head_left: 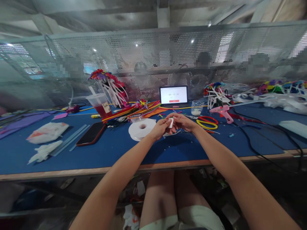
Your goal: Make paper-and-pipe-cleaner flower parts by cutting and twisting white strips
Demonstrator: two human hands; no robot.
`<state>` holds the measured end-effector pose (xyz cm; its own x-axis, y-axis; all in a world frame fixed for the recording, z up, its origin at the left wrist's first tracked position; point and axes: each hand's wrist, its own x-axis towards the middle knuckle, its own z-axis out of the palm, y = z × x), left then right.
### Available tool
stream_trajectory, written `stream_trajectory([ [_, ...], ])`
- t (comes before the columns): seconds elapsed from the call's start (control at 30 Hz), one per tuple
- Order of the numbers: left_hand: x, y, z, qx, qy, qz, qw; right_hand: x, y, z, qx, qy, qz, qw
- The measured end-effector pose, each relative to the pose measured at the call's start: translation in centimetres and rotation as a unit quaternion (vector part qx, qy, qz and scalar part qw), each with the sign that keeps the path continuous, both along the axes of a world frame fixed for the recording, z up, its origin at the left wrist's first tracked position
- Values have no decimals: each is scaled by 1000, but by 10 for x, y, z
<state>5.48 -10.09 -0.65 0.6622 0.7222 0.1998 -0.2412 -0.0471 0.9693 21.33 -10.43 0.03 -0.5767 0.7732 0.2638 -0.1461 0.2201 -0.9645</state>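
Over the blue tabletop (115,155), near a white roll (136,128), our left hand (162,127) and right hand (183,121) grip a small white piece (171,123), possibly folded ribbon.

"Where's the small white strip (171,123)?"
"Between the left fingers (165,123) and right fingers (177,118), above the flat blue desk (187,148)."
"Left?"
"A round white spool (134,128), then a rectangular black phone (91,134)."
"Right?"
"Red-and-yellow-handled scissors (198,123), then a pink plastic glue gun (224,112)."
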Motion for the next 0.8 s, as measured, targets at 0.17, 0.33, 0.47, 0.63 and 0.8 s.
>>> stream_trajectory([
  [0.17,-1,0,1,1,-5,-26,1000,0,0,0,-3,-2,22,1000],
  [0.33,0,-1,1,18,9,-17,1000,-1,1,-3,12,7,6,1000],
  [0.47,1,2,-1,101,41,54,993,-2,4,-4,70,-38,-96,992],
  [0.63,2,6,-5,151,69,117,979,-3,2,-2,172,-145,-234,946],
  [0.8,3,5,-8,157,99,119,975,-4,-1,2,229,-204,-231,924],
])
